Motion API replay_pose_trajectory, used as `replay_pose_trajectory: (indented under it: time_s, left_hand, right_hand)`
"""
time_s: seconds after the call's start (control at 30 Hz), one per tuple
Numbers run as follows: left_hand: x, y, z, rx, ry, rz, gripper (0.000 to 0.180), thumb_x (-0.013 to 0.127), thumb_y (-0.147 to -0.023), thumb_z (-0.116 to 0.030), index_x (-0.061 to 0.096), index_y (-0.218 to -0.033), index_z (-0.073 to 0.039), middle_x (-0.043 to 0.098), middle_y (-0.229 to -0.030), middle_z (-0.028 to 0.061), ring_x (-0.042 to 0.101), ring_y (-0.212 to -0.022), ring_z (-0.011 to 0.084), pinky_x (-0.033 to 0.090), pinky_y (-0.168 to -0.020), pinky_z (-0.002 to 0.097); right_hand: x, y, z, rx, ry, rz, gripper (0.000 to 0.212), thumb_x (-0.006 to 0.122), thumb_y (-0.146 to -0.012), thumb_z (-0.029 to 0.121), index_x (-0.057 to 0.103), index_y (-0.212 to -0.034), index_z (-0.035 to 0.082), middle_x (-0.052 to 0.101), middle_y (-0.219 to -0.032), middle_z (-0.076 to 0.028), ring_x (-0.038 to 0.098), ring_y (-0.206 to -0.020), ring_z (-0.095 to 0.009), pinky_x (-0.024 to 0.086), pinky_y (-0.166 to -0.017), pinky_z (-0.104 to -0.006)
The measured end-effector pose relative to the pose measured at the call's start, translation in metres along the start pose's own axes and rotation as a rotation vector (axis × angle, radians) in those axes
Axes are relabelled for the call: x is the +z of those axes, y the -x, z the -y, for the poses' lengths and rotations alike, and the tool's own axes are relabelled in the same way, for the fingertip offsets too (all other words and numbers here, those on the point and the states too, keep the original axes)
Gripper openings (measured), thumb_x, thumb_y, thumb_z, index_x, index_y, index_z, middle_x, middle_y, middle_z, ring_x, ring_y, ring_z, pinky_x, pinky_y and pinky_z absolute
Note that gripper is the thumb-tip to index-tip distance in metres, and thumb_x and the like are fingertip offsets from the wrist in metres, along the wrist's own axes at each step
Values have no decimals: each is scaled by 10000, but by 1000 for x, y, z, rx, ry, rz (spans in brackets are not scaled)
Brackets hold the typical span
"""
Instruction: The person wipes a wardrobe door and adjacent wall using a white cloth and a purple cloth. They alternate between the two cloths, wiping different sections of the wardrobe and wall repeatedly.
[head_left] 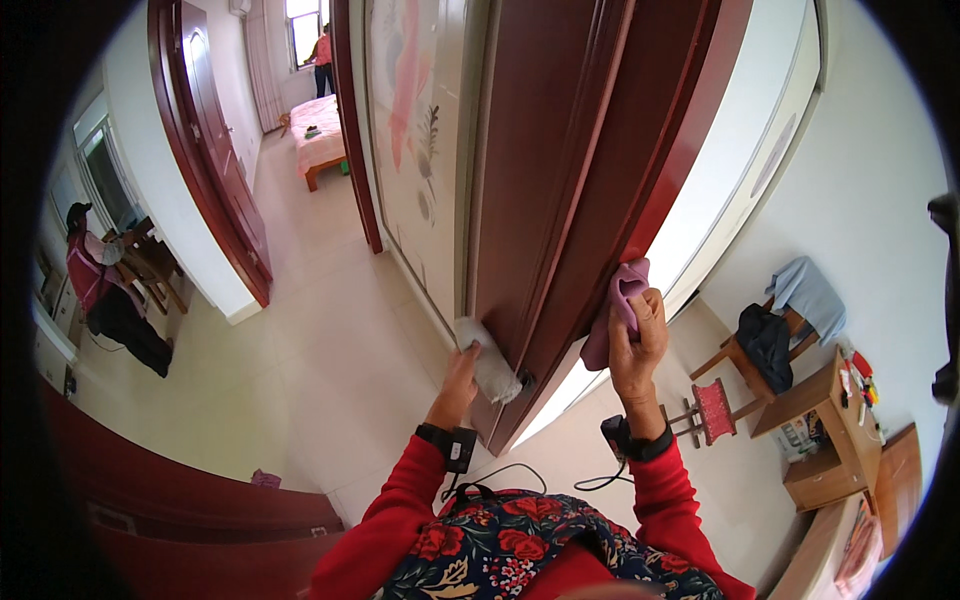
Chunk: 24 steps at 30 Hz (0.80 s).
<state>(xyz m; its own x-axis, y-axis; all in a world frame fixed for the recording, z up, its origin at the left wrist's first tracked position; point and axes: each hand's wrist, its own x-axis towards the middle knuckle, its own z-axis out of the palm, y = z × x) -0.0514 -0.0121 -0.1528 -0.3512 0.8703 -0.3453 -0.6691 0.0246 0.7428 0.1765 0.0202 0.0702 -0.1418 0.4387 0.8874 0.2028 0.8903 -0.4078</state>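
My right hand pinches a folded purple cloth against the edge of the dark red wooden door frame. Lower down and to the left, my left hand is closed on a whitish, roughly cylindrical thing. Whether that is a bottle or a rolled cloth I cannot make out. It lies against the lower part of the door frame, beside a small dark metal fitting. Both wrists carry black straps with small boxes.
Cables hang near my waist. At right stand a chair with clothes, a red-topped stool and a wooden desk. A person works at far left; another stands beyond a pink bed.
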Motion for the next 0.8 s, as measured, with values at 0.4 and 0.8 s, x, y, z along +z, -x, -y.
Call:
replay_pose_trajectory:
  time_s: [0.4, 0.8]
  left_hand:
    - [142, 96, -189, 489, 112, 339, 497, 633, -939, -256, 456, -1338, -18, 556, -1265, 94, 547, -1157, 231, 442, -995, 394]
    - [279, 113, -336, 1183, -140, 483, 496, 646, -903, -152, 493, -1340, 24, 588, -1246, 114, 546, -1141, 214, 418, -983, 336]
  right_hand:
    - [4, 4, 2, 37, -128, -67, 450, 552, -848, -100, 613, -1247, 98, 512, -943, -56, 507, -829, -167, 422, -726, -237]
    - [-1, 4, 10, 51, -132, -37, 463, 562, -862, -83, 594, -1278, 116, 469, -891, -44, 487, -792, -155, 424, -695, -231]
